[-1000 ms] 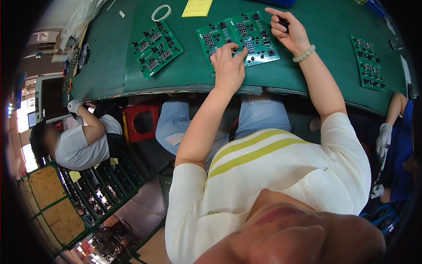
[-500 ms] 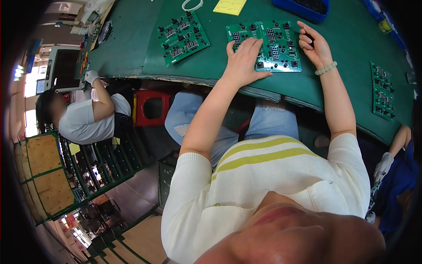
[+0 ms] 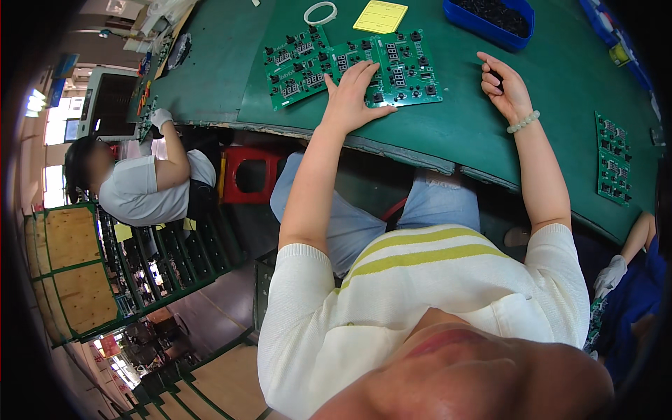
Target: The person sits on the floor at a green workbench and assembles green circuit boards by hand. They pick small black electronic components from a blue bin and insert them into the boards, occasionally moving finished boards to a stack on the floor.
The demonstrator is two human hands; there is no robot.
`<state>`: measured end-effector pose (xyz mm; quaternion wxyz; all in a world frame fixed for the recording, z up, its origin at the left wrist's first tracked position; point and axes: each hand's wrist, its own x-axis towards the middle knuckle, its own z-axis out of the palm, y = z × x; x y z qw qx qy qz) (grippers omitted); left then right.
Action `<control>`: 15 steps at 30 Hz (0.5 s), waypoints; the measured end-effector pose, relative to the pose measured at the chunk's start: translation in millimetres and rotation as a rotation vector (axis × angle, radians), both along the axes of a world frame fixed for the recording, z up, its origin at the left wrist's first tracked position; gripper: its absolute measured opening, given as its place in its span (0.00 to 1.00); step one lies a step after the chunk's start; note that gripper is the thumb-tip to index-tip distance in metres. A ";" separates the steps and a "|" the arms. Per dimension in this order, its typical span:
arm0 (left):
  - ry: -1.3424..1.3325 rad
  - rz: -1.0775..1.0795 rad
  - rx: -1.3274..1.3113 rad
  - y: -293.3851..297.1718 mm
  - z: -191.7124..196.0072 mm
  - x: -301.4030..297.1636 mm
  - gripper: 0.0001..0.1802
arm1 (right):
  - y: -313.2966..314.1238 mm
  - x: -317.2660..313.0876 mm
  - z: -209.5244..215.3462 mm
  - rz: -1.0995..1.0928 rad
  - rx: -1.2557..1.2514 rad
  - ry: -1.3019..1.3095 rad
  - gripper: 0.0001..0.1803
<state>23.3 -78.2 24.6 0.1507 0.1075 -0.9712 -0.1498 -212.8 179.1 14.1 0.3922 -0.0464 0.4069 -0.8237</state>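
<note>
My left hand (image 3: pixel 352 100) lies on a green circuit board (image 3: pixel 409 66) with its fingers spread and its thumb along the near edge. The board carries black buttons and digit displays. Its left end meets a second, similar board (image 3: pixel 297 66), which lies slightly tilted; from this view I cannot tell whether they overlap. To the right, above the bare green table (image 3: pixel 455 133), is my right hand (image 3: pixel 509 91). Its index finger points out while the other fingers curl around something small and dark, mostly hidden. A pale bead bracelet circles that wrist.
A blue tray (image 3: pixel 521 43) of small black parts stands at the back, near a yellow card (image 3: pixel 380 15) and a white ring (image 3: pixel 320 12). Another circuit board (image 3: pixel 613 158) lies at the far right. People sit at the left and right; a red stool (image 3: pixel 250 173) stands left.
My left hand and the board under it have shifted left, up to the tilted board. My right hand stays curled at nearly the same spot. The whole view has shifted slightly.
</note>
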 end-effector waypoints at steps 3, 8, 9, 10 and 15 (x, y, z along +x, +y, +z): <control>0.025 0.012 -0.011 -3.2 -4.8 3.7 0.52 | 4.8 1.4 -1.2 0.000 0.026 -0.002 0.18; 0.063 0.007 -0.013 -6.1 -4.5 17.2 0.50 | 6.9 -2.8 -3.9 0.018 0.045 0.004 0.18; 0.076 -0.003 -0.038 -4.3 -4.4 19.2 0.50 | 7.5 -5.2 -5.3 0.019 0.039 -0.002 0.18; 0.088 -0.009 -0.060 -1.4 -2.7 23.2 0.50 | 7.5 -5.0 -5.6 0.023 0.037 0.000 0.18; 0.188 -0.082 -0.106 18.6 12.9 52.1 0.48 | 3.6 -4.3 -9.4 0.079 0.011 0.013 0.19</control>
